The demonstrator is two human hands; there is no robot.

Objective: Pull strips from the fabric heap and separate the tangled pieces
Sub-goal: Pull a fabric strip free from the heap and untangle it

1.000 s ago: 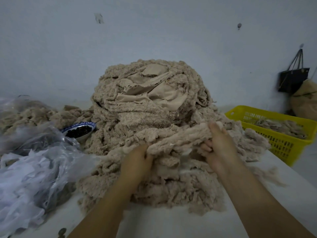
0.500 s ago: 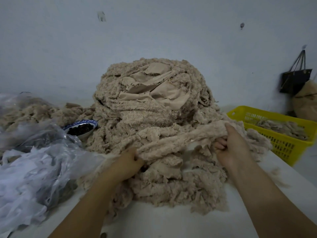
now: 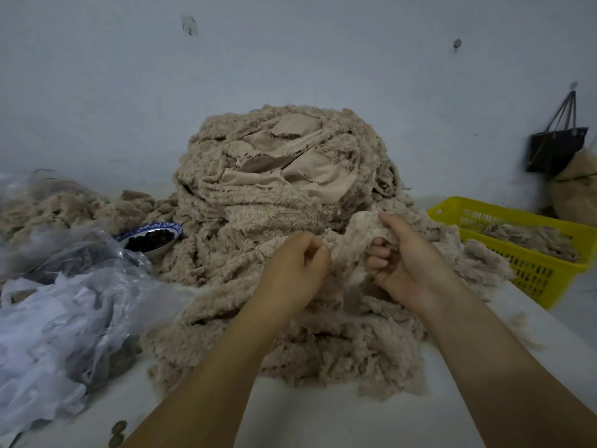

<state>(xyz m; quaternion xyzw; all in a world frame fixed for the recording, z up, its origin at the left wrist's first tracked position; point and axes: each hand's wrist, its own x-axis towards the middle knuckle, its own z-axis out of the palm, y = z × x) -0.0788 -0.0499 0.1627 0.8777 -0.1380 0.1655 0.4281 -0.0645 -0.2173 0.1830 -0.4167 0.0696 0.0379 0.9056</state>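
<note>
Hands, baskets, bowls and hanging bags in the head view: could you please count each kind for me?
Hands: 2, left hand, right hand
Yellow basket: 1
Patterned bowl: 1
Dark hanging bag: 1
Total: 5

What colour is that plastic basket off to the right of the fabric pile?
Bright yellow; the basket shows best in the head view, the only one here.

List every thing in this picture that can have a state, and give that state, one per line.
fabric heap: piled high, tangled
strip: held between both hands
left hand: fingers curled, gripping the strip
right hand: fingers curled round the strip
yellow basket: partly filled with strips
bowl: holding dark bits
black bag: hanging on the wall
</note>
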